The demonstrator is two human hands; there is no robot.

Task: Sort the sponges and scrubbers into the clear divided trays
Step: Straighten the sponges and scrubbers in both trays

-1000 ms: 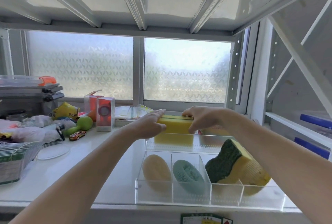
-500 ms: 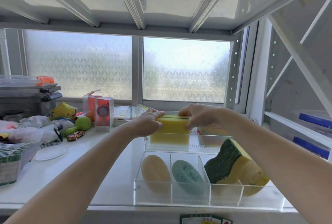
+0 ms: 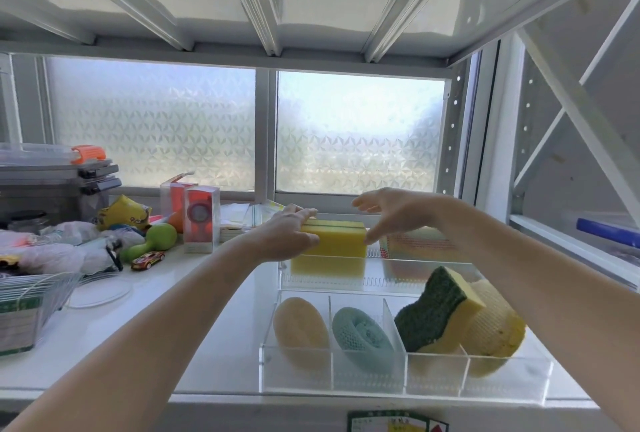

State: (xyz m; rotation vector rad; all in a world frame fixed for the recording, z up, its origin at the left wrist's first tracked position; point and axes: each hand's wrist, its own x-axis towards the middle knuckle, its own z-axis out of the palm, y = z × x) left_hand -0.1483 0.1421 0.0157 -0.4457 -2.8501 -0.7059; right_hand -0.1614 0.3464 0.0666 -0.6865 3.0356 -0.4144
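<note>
head view: the yellow sponge block (image 3: 332, 244) is stood upright in the left end of the far clear tray (image 3: 408, 281). it is gripped at its left end by the left hand (image 3: 289, 235); the right hand (image 3: 391, 211) is spread open, thumb tip at the block's right edge.

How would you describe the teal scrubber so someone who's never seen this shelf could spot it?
Find the nearer clear divided tray at the front edge of the white shelf. The round teal mesh scrubber leans in its second compartment from the left, between a pale orange oval sponge and a green-topped yellow sponge. It is the only teal piece there.
</note>
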